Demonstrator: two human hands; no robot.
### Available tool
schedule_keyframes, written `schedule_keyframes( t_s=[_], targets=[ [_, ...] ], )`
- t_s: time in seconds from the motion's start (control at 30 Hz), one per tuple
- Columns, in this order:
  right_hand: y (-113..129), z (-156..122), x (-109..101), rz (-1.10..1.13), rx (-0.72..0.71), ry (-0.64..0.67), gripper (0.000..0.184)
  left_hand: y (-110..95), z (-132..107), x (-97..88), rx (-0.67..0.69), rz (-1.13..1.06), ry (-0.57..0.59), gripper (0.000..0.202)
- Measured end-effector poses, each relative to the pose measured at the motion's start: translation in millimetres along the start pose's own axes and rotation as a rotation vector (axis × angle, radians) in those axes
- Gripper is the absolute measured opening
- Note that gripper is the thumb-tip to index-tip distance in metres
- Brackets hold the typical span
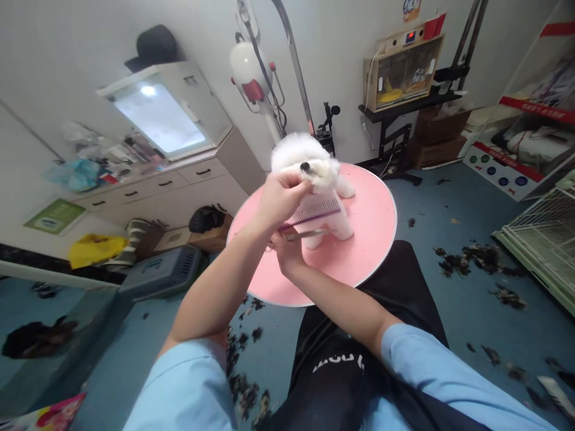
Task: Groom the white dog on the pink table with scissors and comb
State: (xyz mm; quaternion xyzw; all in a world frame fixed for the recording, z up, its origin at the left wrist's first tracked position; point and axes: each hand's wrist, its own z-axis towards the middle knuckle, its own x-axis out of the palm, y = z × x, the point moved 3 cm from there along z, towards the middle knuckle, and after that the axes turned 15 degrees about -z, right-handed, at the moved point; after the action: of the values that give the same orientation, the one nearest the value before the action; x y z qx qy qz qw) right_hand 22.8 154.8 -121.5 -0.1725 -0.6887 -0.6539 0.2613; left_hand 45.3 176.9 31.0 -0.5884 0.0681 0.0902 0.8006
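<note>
A fluffy white dog [299, 149] stands on a round pink grooming table [372, 218], facing me. My left hand [284, 194] is closed at the dog's chin, its thumb and fingers pinched on the muzzle fur below the black nose. Just under it, my right hand [287, 248] is closed around scissors [309, 233], whose blades point right across the dog's front legs. A purple-backed comb [314, 211] lies across the dog's chest, teeth up. Its near end runs behind my left wrist to my right hand, which seems to hold it too.
Behind the table stand a white dryer [248, 66] and a curved metal arm [294, 54]. A drawer cabinet [197, 173] is at left, and a wooden box [399, 72] on a shelf at right. A wire cage [543, 227] stands far right. Dark hair clumps [476, 258] litter the blue floor.
</note>
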Motion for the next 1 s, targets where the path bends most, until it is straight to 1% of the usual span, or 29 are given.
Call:
schedule_keyframes(
  t_s=[0.1,0.13,0.17,0.2,0.27,0.3,0.33,0.37,0.43,0.5,0.53,0.57,0.63,0.7,0.73,0.77,0.87,0.9,1.0],
  targets=[
    [-19.5,-9.1,-19.1,0.026,0.159,-0.127,0.017,1.9,0.1,-1.3,-0.031,0.001,-0.007,0.016],
    [-22.5,-8.2,-23.4,0.017,0.181,-0.155,0.018,2.4,-0.1,-1.2,-0.030,-0.001,-0.007,0.016],
    [-22.8,-5.4,-25.5,-0.002,0.171,-0.154,0.018,2.7,-0.3,-1.0,-0.026,-0.004,-0.008,0.016],
    [-20.9,-2.0,-25.3,-0.031,0.129,-0.123,0.018,3.2,-0.6,-0.9,-0.022,-0.007,-0.009,0.016],
    [-15.2,1.9,-22.4,-0.093,0.000,-0.033,0.020,4.5,-0.6,-1.2,-0.021,-0.016,-0.011,0.016],
    [-13.8,1.3,-21.8,-0.109,-0.044,0.000,0.021,5.4,-0.4,-1.7,-0.024,-0.023,-0.013,0.016],
    [-14.4,-0.7,-22.9,-0.108,-0.055,0.010,0.022,6.3,0.1,-2.4,-0.027,-0.029,-0.014,0.016],
    [-16.6,-2.9,-25.6,-0.089,-0.034,-0.006,0.023,7.2,0.8,-3.0,-0.027,-0.035,-0.014,0.017],
    [-23.2,-4.6,-33.5,-0.036,0.068,-0.087,0.027,8.4,2.2,-4.1,-0.029,-0.044,-0.014,0.017],
    [-26.7,0.0,-39.3,-0.020,0.156,-0.163,0.027,8.7,2.9,-4.6,-0.031,-0.056,-0.016,0.016],
    [-26.0,3.7,-40.1,-0.032,0.165,-0.166,0.026,8.6,2.9,-4.7,-0.032,-0.062,-0.018,0.016],
    [-24.1,7.1,-39.7,-0.048,0.143,-0.144,0.024,8.3,2.8,-5.0,-0.032,-0.067,-0.024,0.016],
    [-18.9,8.7,-39.2,-0.073,0.039,-0.060,0.022,7.9,2.2,-5.9,-0.026,-0.076,-0.030,0.017],
    [-16.8,1.8,-44.6,-0.105,-0.048,0.019,0.025,8.4,1.9,-7.5,-0.020,-0.080,-0.031,0.020],
    [-17.7,-3.1,-50.4,-0.115,-0.052,0.033,0.028,9.1,1.8,-8.5,-0.020,-0.083,-0.032,0.022],
    [-19.5,-7.5,-58.1,-0.120,-0.023,0.023,0.032,10.1,1.8,-9.6,-0.022,-0.090,-0.035,0.023],
    [-22.2,-13.3,-81.3,-0.142,0.107,-0.022,0.040,14.3,1.5,-12.9,-0.039,-0.123,-0.051,0.024],
    [-20.6,-12.8,-86.3,-0.162,0.121,-0.001,0.041,15.9,1.4,-13.9,-0.041,-0.136,-0.055,0.025],
    [-11.1,-10.8,-93.6,-0.229,0.088,0.160,0.038,20.2,1.2,-16.2,-0.019,-0.165,-0.059,0.028]
  ],
)
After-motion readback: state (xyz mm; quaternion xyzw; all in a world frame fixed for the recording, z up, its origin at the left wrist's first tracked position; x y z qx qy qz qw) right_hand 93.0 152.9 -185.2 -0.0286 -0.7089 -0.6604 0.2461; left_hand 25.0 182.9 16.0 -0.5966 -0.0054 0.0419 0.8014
